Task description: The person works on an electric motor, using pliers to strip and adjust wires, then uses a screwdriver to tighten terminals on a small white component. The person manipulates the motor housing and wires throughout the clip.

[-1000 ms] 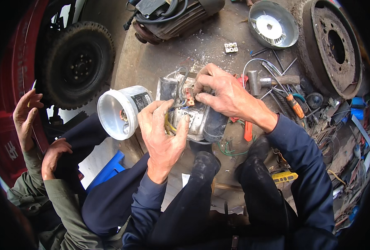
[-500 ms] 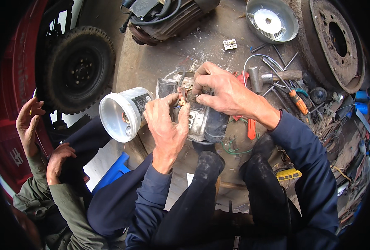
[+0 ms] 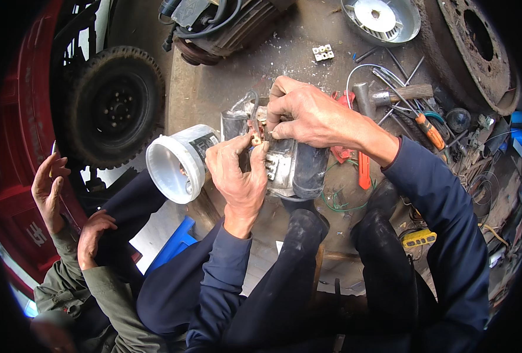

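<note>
My left hand [image 3: 235, 173] pinches a small brown-and-brass electrical piece [image 3: 257, 139] between thumb and fingertips. It sits over a dirty light metal device [image 3: 280, 170] on the table, between my knees. A black cylinder [image 3: 311, 170] flanks the device on its right, and a dark one [image 3: 233, 126] on its left. A grey cable [image 3: 254, 103] runs to the piece. My right hand [image 3: 308, 115] is closed just right of the piece, its thumb and index tips together; what they hold, if anything, is hidden.
Left of the device a clear plastic bucket [image 3: 175, 170] lies tipped. An electric motor [image 3: 231, 35], a white terminal block [image 3: 323, 53] and a metal bowl-shaped part [image 3: 411, 29] lie farther back. At right are a hammer [image 3: 364, 100] and an orange-handled screwdriver [image 3: 430, 132]. Another person's hand [image 3: 48, 182] is at left.
The view has shifted slightly. My right hand's fingertips have come closer together and nearer the small piece. My left hand keeps its pinch on it.
</note>
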{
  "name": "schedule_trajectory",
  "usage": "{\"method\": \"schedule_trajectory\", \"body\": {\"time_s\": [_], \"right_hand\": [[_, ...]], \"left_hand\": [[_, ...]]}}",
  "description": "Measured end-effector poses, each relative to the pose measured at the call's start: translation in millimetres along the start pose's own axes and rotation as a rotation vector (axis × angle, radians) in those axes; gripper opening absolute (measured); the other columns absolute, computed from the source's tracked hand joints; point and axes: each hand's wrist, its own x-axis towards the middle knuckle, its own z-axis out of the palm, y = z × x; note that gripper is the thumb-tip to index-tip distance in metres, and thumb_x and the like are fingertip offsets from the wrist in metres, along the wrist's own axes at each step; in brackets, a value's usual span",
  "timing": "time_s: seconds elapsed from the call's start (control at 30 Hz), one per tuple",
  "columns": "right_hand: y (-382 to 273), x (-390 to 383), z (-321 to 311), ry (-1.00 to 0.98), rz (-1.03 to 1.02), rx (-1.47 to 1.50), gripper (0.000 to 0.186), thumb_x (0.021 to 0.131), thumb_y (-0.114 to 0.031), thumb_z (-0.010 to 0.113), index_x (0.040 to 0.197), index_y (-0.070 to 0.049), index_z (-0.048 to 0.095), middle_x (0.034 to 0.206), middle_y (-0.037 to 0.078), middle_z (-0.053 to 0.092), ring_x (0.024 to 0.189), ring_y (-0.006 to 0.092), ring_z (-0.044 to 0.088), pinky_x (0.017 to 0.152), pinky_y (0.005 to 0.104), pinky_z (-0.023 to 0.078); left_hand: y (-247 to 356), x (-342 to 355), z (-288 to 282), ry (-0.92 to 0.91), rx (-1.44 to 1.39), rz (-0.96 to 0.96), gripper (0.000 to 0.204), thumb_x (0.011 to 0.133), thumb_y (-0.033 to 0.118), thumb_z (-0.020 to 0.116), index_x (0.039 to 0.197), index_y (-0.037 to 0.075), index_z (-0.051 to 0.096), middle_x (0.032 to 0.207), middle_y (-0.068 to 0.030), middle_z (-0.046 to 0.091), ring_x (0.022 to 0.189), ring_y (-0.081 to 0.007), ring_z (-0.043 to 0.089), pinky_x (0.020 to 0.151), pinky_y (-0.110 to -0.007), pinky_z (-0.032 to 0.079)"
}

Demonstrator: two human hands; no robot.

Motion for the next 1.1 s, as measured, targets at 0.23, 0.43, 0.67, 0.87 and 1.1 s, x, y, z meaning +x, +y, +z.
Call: {"method": "schedule_trajectory", "body": {"time_s": [0.23, 0.43, 0.67, 0.87, 1.1], "right_hand": [[11.4, 3.0, 0.9, 0.013, -0.108, 0.124, 0.016, 0.081, -0.015, 0.082, 0.091, -0.003, 0.079, 0.106, 0.014, 0.062, 0.106, 0.0318, 0.063, 0.093, 0.0415, 0.051], [18.2, 5.4, 3.0, -0.018, -0.119, 0.131, 0.016, 0.083, -0.018, 0.081, 0.092, -0.005, 0.079, 0.11, 0.017, 0.067, 0.113, 0.0334, 0.065, 0.096, 0.043, 0.052], [21.8, 4.1, -0.7, -0.16, 0.055, 0.24, 0.021, 0.084, -0.019, 0.08, 0.1, -0.005, 0.079, 0.103, 0.016, 0.069, 0.105, 0.0322, 0.068, 0.093, 0.0435, 0.053], [17.5, -3.0, -3.4, -0.098, 0.054, 0.224, 0.024, 0.085, -0.018, 0.079, 0.103, -0.003, 0.078, 0.101, 0.015, 0.07, 0.1, 0.03, 0.069, 0.089, 0.0422, 0.054], [9.6, -29.8, -33.7, 0.104, 0.068, 0.225, 0.029, 0.088, -0.018, 0.073, 0.11, 0.0, 0.077, 0.1, 0.016, 0.076, 0.095, 0.0289, 0.074, 0.087, 0.0398, 0.058]], "left_hand": [[-0.9, 1.4, 3.1, -0.021, -0.033, 0.024, 0.036, 0.08, 0.001, 0.091, 0.11, 0.005, 0.071, 0.104, -0.009, 0.075, 0.094, -0.0281, 0.065, 0.083, -0.039, 0.053], [-0.6, -0.1, -4.4, -0.111, -0.05, 0.019, 0.035, 0.082, -0.004, 0.088, 0.112, 0.003, 0.072, 0.105, -0.011, 0.074, 0.096, -0.0285, 0.066, 0.084, -0.038, 0.054], [-3.4, -4.9, -1.6, -0.056, -0.087, -0.015, 0.034, 0.085, -0.005, 0.085, 0.115, 0.0, 0.07, 0.108, -0.0133, 0.072, 0.096, -0.0258, 0.067, 0.082, -0.035, 0.055], [-1.8, -9.5, -0.5, -0.048, -0.153, -0.137, 0.034, 0.085, -0.004, 0.085, 0.114, 0.001, 0.069, 0.106, -0.0128, 0.07, 0.094, -0.026, 0.066, 0.08, -0.036, 0.055], [-6.3, -13.4, -1.2, -0.047, -0.133, -0.14, 0.035, 0.084, -0.003, 0.085, 0.114, 0.0, 0.069, 0.106, -0.0134, 0.069, 0.093, -0.026, 0.066, 0.079, -0.036, 0.056]]}}
